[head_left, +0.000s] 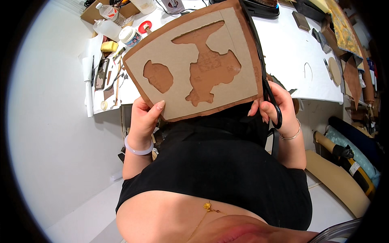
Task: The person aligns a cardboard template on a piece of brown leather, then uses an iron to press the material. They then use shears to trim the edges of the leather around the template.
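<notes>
My left hand [146,115] grips the lower left corner of a brown leather sheet [214,67], thumb on top. Over the leather lies a grey-beige cardboard template [181,77], and the leather shows through its two irregular cut-outs and as a border around it. The sheet is held tilted in front of me, above the table's near edge. A pair of black-handled scissors [278,115] is in my right hand [285,106], at the sheet's lower right edge. A long dark strip runs up that edge; how far the blades are apart, I cannot make out.
Behind the sheet stands a white table [283,52]. At its left are a white tub [129,36], clear bottles [109,29], a yellow block [109,46] and a phone [101,74]. A dark block [300,20] and a round tan disc [334,71] lie right. Rolled materials [352,150] lean lower right.
</notes>
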